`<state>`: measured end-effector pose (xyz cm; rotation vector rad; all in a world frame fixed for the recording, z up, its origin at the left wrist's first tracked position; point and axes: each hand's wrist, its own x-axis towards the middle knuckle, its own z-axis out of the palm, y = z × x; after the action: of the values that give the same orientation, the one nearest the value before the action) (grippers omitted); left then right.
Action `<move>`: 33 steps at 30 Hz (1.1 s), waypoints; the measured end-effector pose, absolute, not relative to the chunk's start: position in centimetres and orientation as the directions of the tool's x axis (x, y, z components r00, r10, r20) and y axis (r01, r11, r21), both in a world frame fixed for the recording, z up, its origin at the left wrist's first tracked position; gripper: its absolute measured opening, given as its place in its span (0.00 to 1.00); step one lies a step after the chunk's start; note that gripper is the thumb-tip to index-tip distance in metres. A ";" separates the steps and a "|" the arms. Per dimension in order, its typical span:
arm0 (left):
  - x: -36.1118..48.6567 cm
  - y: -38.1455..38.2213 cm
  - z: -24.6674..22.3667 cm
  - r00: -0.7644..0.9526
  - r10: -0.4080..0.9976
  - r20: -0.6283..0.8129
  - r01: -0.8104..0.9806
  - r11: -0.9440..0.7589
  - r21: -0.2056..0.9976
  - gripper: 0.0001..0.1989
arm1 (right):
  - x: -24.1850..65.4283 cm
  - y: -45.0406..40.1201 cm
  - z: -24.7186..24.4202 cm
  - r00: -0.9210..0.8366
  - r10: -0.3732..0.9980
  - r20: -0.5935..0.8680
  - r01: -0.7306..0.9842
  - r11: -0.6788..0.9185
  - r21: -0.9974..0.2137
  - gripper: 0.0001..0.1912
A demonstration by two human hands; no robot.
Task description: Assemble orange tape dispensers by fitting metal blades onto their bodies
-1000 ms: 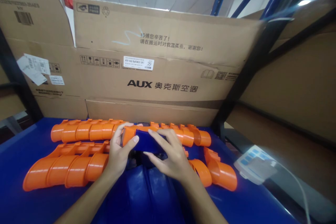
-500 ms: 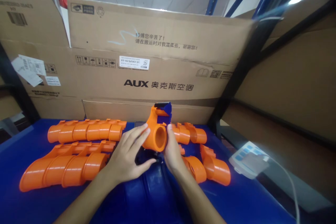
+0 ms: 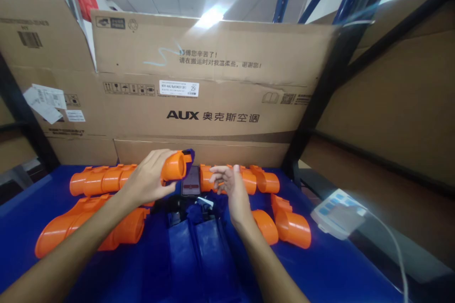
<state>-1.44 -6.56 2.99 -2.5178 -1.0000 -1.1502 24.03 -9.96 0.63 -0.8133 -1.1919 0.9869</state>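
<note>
My left hand (image 3: 152, 177) is closed around an orange tape dispenser (image 3: 174, 166) with a dark blue part at its far end, held above the blue surface (image 3: 302, 274). To the right, my right hand (image 3: 232, 191) is raised with its fingers apart and slightly curled, holding nothing. Behind it stand orange dispensers (image 3: 247, 181), partly hidden by the hand. Beneath and between my hands lie dark blue parts (image 3: 202, 241), with small dark pieces at their far end.
Orange dispensers stand in rows at the left (image 3: 87, 181) and front left (image 3: 67, 232). Others (image 3: 293, 228) are at the right. A phone (image 3: 191, 182) lies at the back. A white device with a cable (image 3: 337, 213) sits at the right, and a cardboard wall (image 3: 213, 128) rises behind.
My left hand has moved left and away with the orange dispenser. My right hand has let go of it and opened. The phone and the small dark pieces now show more.
</note>
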 end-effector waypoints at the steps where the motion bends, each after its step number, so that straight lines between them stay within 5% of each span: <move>1: -1.7 -5.8 2.9 0.497 0.527 0.689 0.663 -0.744 0.090 0.36 | 24.2 -9.9 0.8 0.102 0.923 0.372 -0.186 0.385 -0.904 0.37; 12: -2.3 -1.0 0.3 0.595 0.667 0.449 0.729 -0.683 0.049 0.36 | 24.4 -9.7 0.4 0.114 0.916 0.384 -0.165 0.399 -0.902 0.38; 33: -1.5 -0.2 -1.7 0.576 0.732 0.363 0.786 -0.619 0.000 0.38 | 24.6 -9.7 0.4 0.103 0.915 0.389 -0.162 0.401 -0.902 0.38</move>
<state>-1.45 -0.22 -1.75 -2.6438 -1.2835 -0.4962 24.61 -9.71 0.41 -0.8127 -1.1955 0.9400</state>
